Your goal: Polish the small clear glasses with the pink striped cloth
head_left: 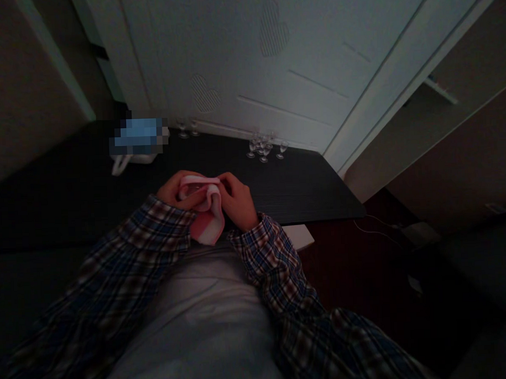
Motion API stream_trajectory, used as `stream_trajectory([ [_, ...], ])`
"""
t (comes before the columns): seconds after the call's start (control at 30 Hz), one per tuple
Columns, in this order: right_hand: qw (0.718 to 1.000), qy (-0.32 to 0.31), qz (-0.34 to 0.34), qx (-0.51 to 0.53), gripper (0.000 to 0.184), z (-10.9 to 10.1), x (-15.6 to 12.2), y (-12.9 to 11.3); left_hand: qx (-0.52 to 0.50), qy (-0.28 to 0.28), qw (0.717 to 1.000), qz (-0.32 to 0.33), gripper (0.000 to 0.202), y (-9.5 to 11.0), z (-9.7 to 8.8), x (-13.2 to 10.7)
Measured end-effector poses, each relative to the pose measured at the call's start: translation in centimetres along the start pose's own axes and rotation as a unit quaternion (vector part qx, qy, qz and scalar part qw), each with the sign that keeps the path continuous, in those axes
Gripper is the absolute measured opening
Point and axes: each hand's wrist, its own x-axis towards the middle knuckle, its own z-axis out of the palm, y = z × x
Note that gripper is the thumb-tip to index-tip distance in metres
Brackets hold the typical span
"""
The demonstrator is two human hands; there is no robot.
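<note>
A pink and white cloth is bunched between my two hands, in front of my body and near the table's front edge. My left hand is closed on the cloth's left side, its fingers partly wrapped in the folds. From the right, my right hand pinches the upper edge of the cloth with thumb and fingers. The lower end hangs loose in a fold. A faint glint shows inside the folds, but I cannot make out whether something is held there.
Several small stemmed glasses stand grouped at the back of the dark table; a couple more glasses stand further left. A white object with a blurred blue top lies at back left. A white box sits below the front edge.
</note>
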Motion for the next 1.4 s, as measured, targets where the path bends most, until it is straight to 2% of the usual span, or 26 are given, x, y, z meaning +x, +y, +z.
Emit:
stream_trajectory([
  [0.27, 1.000, 0.004, -0.010, 0.003, 0.015, 0.06, 0.00, 0.10, -0.024, -0.001, 1.000, -0.005, 0.039, -0.18, 0.07, -0.02],
  [1.4, 1.000, 0.003, 0.002, 0.006, 0.014, 0.11, -0.03, 0.01, -0.014, -0.002, 1.000, -0.011, 0.038, 0.16, -0.01, -0.11],
])
